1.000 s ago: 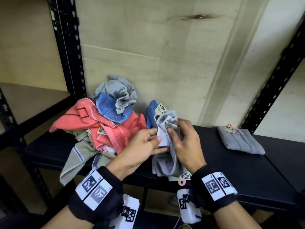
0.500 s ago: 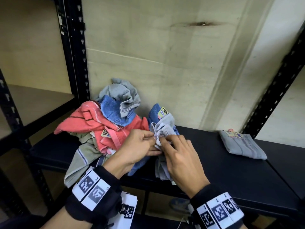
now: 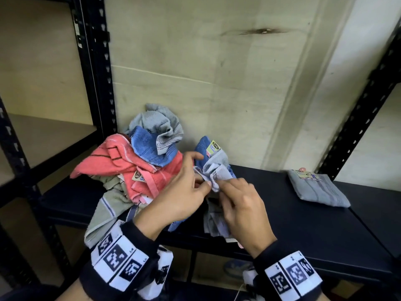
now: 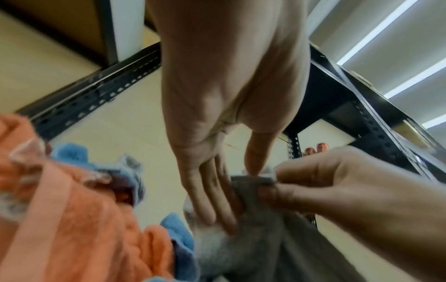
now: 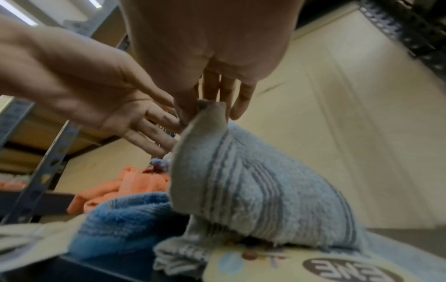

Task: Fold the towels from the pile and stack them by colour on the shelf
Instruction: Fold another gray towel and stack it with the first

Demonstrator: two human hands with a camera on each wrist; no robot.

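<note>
I hold a grey striped towel (image 3: 217,170) over the dark shelf (image 3: 282,216), just right of the pile. My left hand (image 3: 202,184) pinches its top corner between thumb and straight fingers. My right hand (image 3: 219,184) pinches the same edge close beside it. The rest of the towel hangs crumpled down to the shelf's front edge. In the right wrist view the towel (image 5: 253,181) drapes from my right hand (image 5: 205,108). In the left wrist view my left hand (image 4: 239,198) lies on the towel (image 4: 253,248).
The pile holds a coral towel (image 3: 121,161), a blue towel (image 3: 147,146), another grey towel (image 3: 156,122) and an olive towel (image 3: 106,205) hanging over the edge. A folded grey towel (image 3: 316,190) lies at the shelf's right. Black uprights (image 3: 95,68) flank the bay.
The grey towel has come lower and nearer the pile. My right hand slid up its edge until it pinches right beside my left hand.
</note>
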